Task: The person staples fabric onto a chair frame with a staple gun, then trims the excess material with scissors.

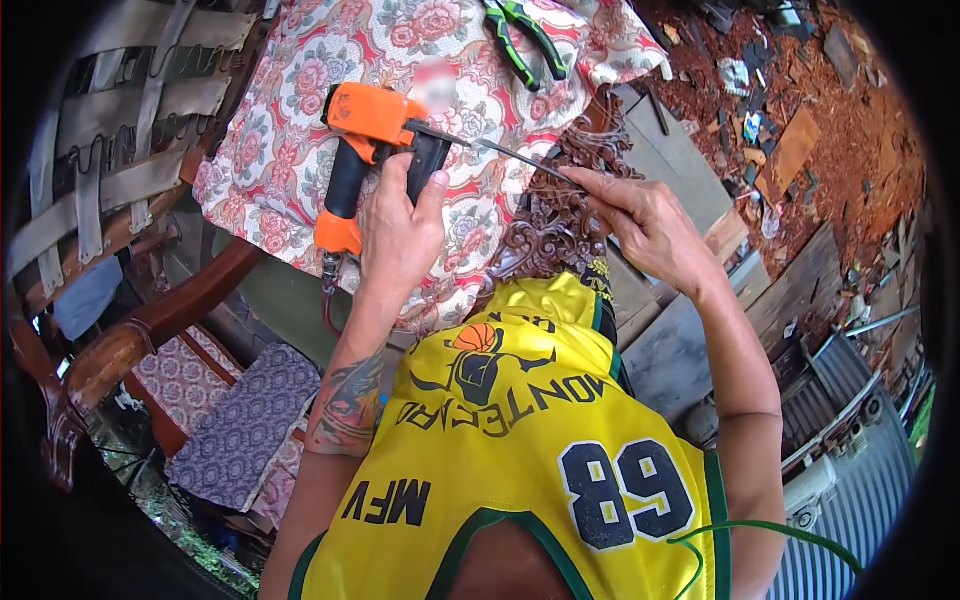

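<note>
An orange and black air stapler (372, 110) lies on flowered fabric (300, 75), with a hose at the bottom of its handle. My left hand (398, 235) is closed on the stapler's black magazine, thumb and fingers on either side. In my right hand (655, 230) is a thin metal tool with a long shaft (530, 162), the index finger stretched along it. The shaft's tip reaches the stapler's nose. My fingers hide the tool's handle end. Beyond the stapler, green and black pliers (526, 45) lie on the same fabric.
Carved dark wood (545, 225) shows beside the fabric, near my right hand. On the left stands a wooden chair frame with webbing straps (130, 200) and a curved armrest (150, 335). Boards (690, 160) and scraps cover the reddish ground at right, near corrugated metal (850, 530).
</note>
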Demonstrator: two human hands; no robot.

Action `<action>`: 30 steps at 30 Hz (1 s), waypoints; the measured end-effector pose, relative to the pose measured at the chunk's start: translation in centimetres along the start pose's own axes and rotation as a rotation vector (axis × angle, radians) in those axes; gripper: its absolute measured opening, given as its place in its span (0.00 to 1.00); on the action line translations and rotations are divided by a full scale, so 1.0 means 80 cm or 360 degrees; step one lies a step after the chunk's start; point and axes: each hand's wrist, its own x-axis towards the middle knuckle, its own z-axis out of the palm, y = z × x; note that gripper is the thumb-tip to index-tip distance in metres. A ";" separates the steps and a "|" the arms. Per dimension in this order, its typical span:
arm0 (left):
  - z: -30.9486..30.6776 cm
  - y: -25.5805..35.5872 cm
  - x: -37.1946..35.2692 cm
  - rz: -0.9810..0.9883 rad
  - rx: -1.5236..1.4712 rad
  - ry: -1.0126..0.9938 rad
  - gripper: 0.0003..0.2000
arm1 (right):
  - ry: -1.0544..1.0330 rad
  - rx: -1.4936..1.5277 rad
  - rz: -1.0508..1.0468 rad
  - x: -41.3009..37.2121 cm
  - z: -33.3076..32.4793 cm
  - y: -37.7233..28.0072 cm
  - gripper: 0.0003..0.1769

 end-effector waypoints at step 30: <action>-0.009 0.040 0.015 -0.0204 0.0054 0.0026 0.26 | 0.0144 0.0015 -0.0397 0.034 0.007 0.021 0.16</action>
